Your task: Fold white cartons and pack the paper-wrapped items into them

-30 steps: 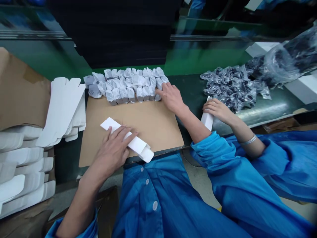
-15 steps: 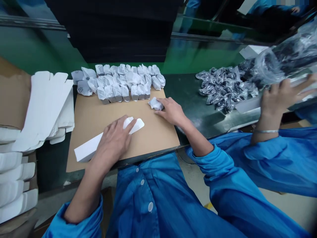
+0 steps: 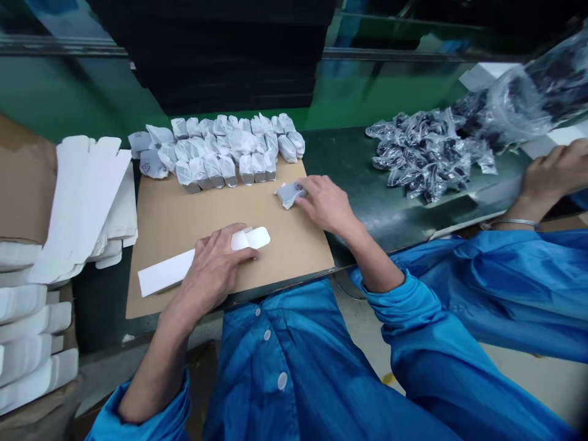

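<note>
My left hand [image 3: 215,263] is closed over a long white carton [image 3: 166,271] lying on the brown cardboard sheet [image 3: 294,248]. The carton's flap end [image 3: 258,237] stands open toward the right. Between the thumb and fingers of my right hand [image 3: 325,205] is a small grey block in a thin white bag [image 3: 289,194], held low over the sheet's right side. A printed mark shows on the bag. Behind my hands, several similar bagged blocks [image 3: 220,150] stand in rows along the sheet's far edge.
Flat white cartons [image 3: 82,202] are stacked at the left, above more folded white cartons [image 3: 32,343]. To the right lies a pile of dark items in clear plastic bags [image 3: 427,156]. A co-worker's hand [image 3: 554,174] is at the far right. A green panel [image 3: 390,92] rises behind the table.
My right hand has turned the bagged block so its printed side shows. My left hand has shifted slightly on the carton. The co-worker's hand has moved right, away from the pile.
</note>
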`<state>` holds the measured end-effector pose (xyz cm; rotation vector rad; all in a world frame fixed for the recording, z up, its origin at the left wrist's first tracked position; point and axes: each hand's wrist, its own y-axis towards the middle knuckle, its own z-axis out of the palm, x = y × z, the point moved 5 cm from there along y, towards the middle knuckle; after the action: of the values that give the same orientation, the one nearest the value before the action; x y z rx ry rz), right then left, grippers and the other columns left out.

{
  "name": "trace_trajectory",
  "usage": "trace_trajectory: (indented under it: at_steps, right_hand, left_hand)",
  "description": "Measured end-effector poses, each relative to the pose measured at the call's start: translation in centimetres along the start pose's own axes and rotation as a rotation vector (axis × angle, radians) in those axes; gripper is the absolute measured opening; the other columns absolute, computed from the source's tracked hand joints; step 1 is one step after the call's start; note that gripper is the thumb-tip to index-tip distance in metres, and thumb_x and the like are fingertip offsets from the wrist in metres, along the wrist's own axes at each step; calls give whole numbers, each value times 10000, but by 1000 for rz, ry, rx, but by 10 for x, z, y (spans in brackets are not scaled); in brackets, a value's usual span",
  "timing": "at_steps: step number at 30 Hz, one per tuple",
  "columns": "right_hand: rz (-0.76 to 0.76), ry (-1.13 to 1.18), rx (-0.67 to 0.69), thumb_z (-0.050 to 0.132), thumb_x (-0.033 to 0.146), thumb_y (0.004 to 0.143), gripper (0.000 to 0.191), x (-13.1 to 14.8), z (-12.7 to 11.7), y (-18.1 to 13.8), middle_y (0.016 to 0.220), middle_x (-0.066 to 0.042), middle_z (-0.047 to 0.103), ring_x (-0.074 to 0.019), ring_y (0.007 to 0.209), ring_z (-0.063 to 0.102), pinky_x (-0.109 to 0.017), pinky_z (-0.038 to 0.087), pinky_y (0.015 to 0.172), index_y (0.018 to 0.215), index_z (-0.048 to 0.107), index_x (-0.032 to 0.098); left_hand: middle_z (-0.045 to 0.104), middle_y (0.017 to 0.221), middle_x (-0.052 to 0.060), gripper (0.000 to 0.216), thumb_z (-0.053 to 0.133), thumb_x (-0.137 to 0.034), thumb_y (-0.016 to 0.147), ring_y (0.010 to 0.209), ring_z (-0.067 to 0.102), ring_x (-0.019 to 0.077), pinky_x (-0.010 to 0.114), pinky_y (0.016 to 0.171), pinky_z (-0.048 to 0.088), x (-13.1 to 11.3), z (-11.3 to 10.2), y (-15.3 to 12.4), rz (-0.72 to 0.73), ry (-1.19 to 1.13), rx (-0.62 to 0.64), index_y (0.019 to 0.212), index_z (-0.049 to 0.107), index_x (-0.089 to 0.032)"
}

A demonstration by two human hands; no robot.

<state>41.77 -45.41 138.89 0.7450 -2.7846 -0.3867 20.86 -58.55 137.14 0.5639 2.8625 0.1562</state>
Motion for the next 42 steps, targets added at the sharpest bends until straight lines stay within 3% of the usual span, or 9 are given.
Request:
trace_trajectory:
  at_steps: [8,12,15,19,24,32,36,39,42]
  right_hand:
    - [-220,92,144,539,298,911,379,10,12,12,1148,-107,634,-257,1059,549,-346,428,876,1267,574,171]
    - [-112,140,84,511,213,883,268,26,10,14,1089,-112,656,-244,1042,566,-325,422,822,1116,634,161]
    - [-77,314,66,540,189,840,286,38,3,-1,1052,-81,684,-203,925,606,-294,425,772,1106,640,159]
    - [-221,512,221,547,173,854,353,57,6,-34,950,-24,732,-162,817,649,-263,439,753,1196,636,182]
    - [-222,398,185,456,175,945,334,68,23,-46,1198,-88,702,-215,1064,658,-314,457,896,1239,614,175]
    - [-199,270,237,436,219,976,235,94,25,-47,1069,-128,700,-251,987,643,-349,473,810,1107,618,149]
    - [-192,613,243,395,150,959,291,105,31,-50,1077,-106,687,-207,1006,612,-346,468,889,1137,625,155]
    - [-80,1087,403,455,181,933,312,113,39,-50,1025,-44,687,-135,814,628,-287,508,767,1207,606,188]
    - [87,1299,375,594,306,866,287,108,34,-42,975,-44,695,-142,797,640,-273,513,693,1115,633,170]
  left_hand:
    - [440,1440,84,376,411,-130,939,1289,460,297,502,1001,422,1,-1,-10,121,-45,-17,1035,730,-303]
    - [453,1425,98,375,423,-111,931,1298,455,302,506,988,430,-1,-1,-11,131,-25,-29,1051,725,-298]
    - [465,1412,107,364,431,-121,937,1273,475,307,510,972,439,-2,-2,-11,128,-19,-54,1052,728,-296]
    - [478,1400,116,357,437,-126,939,1263,484,314,517,967,441,-1,-2,-11,124,-24,-72,1072,725,-290]
    - [499,1389,107,346,439,-138,947,1265,485,304,501,976,435,-1,-2,-12,143,-33,-82,1065,726,-291]
    - [473,1423,106,372,446,-92,919,1299,465,297,495,1010,420,-5,-4,-13,132,-15,-86,1067,724,-290]
    - [466,1418,110,371,447,-74,911,1310,466,270,479,1035,429,-2,-2,-14,113,-57,-122,1129,669,-278]
    - [473,1393,135,351,498,-106,905,1313,475,254,444,1033,464,-1,0,-12,-7,-139,-232,1221,574,-238]
    - [470,1413,151,411,511,-132,918,1321,488,235,420,1058,459,-13,-5,-8,15,-159,-320,1318,485,-224]
